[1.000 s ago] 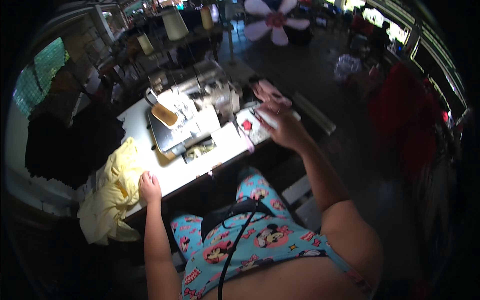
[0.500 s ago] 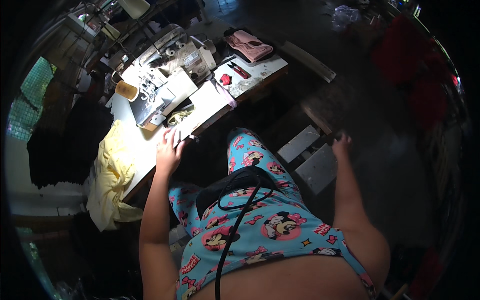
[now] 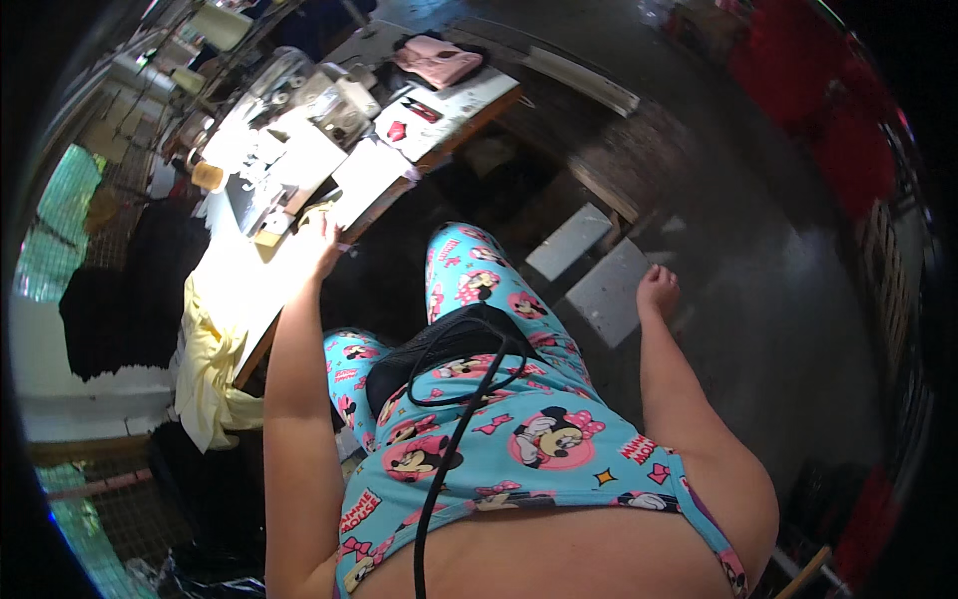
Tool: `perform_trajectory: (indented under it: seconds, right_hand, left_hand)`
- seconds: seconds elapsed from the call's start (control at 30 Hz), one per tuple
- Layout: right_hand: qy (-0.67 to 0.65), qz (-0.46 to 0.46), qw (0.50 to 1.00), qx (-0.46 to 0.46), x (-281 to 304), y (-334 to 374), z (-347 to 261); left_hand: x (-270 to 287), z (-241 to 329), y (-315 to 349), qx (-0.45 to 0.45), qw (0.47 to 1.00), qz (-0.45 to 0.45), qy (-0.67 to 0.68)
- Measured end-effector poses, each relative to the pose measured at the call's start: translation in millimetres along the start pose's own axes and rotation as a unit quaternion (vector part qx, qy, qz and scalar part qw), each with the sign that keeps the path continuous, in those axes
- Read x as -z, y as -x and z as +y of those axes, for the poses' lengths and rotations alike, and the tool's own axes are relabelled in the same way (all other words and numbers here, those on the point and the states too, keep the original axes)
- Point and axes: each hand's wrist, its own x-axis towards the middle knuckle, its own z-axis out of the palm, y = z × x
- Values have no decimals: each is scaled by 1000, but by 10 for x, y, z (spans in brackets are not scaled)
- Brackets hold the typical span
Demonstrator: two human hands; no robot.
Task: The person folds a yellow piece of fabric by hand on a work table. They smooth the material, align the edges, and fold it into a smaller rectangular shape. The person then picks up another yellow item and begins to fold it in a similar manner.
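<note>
My left hand (image 3: 319, 245) is at the front edge of the white work table (image 3: 274, 285), its fingers stretched toward the base of an overlock sewing machine (image 3: 289, 160). Strong glare washes out the fingertips, and nothing shows in them. Beside that hand, a yellowish strip of material (image 3: 317, 212) lies by the machine. Yellow cloth (image 3: 215, 374) hangs off the table's near left end. Out to the right, my right hand (image 3: 658, 292) is held by a grey board seat (image 3: 611, 299), fingers curled in, with nothing visible in them.
Red-handled thread snips (image 3: 421, 110), a small red object (image 3: 397, 131) and folded pink cloth (image 3: 437, 60) lie on the table's far end. An orange thread cone (image 3: 208, 176) stands left of the machine. A long pale bar (image 3: 584, 80) lies beyond the table.
The whole view has shifted, with the table moving up and left. My left hand has come closer to the machine's base. My right hand has drawn back toward me, its fingers still curled.
</note>
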Motion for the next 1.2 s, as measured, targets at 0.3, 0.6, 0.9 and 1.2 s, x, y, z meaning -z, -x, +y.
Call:
perform_trajectory:
  seconds: [0.3, 0.6, 0.9, 1.2]
  right_hand:
    - [-5, 3, 1000, -1, 21, 12, 4]
    - [-37, 12, 999, -5, -18, 29, 23]
    - [-41, 11, 999, -32, -18, 4, 11]
    - [132, -70, 986, 76, 241, -195, -154]
  left_hand:
    - [26, -20, -47, 24, 990, 28, 138]
    - [32, -44, -47, 39, 989, 29, 139]
    - [135, 85, -40, 56, 987, 6, 148]
    - [-402, -315, -138, 102, 953, 10, 284]
